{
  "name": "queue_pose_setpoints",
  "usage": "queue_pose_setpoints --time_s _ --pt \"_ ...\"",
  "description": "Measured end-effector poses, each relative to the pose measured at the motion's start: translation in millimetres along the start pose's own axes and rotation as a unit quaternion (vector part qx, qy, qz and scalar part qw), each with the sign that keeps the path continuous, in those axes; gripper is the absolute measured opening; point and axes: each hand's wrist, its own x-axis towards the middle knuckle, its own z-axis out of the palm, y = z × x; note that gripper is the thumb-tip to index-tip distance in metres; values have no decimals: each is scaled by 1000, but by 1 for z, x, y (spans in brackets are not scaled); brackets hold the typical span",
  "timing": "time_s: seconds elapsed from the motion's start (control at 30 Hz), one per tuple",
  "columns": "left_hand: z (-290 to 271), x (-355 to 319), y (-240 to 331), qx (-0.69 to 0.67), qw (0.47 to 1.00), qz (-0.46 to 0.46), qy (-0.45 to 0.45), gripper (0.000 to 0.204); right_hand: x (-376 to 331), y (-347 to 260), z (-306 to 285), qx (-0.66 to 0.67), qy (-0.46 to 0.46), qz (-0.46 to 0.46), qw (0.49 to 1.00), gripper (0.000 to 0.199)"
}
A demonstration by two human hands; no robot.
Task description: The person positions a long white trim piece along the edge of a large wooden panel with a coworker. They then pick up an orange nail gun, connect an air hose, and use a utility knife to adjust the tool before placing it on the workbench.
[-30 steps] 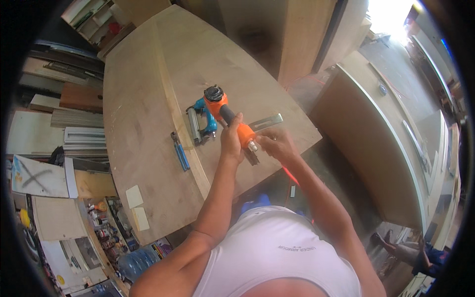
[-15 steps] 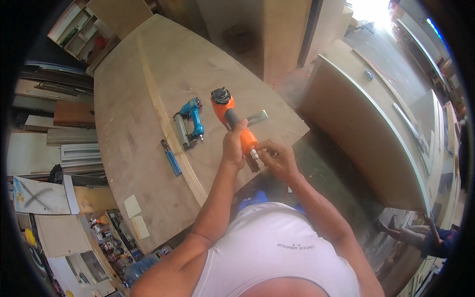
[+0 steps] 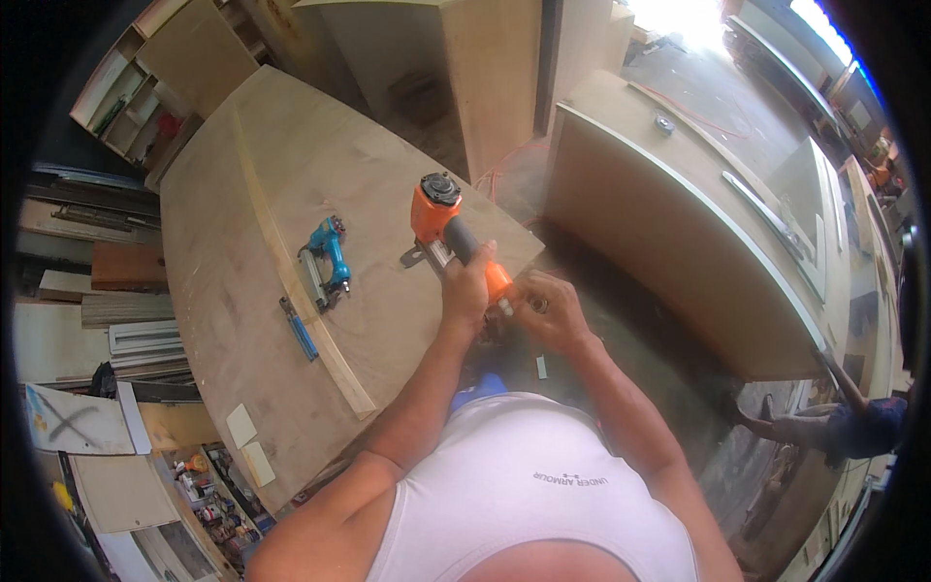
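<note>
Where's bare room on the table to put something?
The table has a wide bare patch between its left edge and the wooden strip, above the pale cards. Another lies right of the strip, beyond the blue tool. It's crowded around the blue tool and pliers, and near the right side, where the left hand holds the orange tool beside the right hand.

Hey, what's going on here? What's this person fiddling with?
The person's left hand holds an orange nail gun by its grey handle, near the corner of a big wooden table. The right hand is at the pale fitting on the handle's end; whether its fingers grip it is hard to tell. A blue nail gun and blue-handled pliers lie on the table, out of the hands.
</note>
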Motion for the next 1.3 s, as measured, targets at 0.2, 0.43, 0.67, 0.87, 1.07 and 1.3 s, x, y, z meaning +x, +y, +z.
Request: queue_pose_setpoints --time_s 0.2,0.43,0.67,0.87,1.07,1.3 --pt "39 -10 -8 46 999 21 0 38 -23 -16 -26 -107 65 31 992 17" --pt "65 -16 -34 150 987 54 38 49 -28 -11 -36 -294 29 94 951 19" --pt "71 -11 -57 167 980 90 61 51 -39 18 -27 -311 71 71 945 19" --pt "72 -5 -64 184 966 157 95 44 -38 29 -22 -329 86 38 940 21" --pt "68 3 -65 201 963 149 102 47 -35 34 -19 -315 96 15 944 21" --pt "60 5 -66 209 958 159 114 50 -27 43 -15 -314 77 11 946 21"
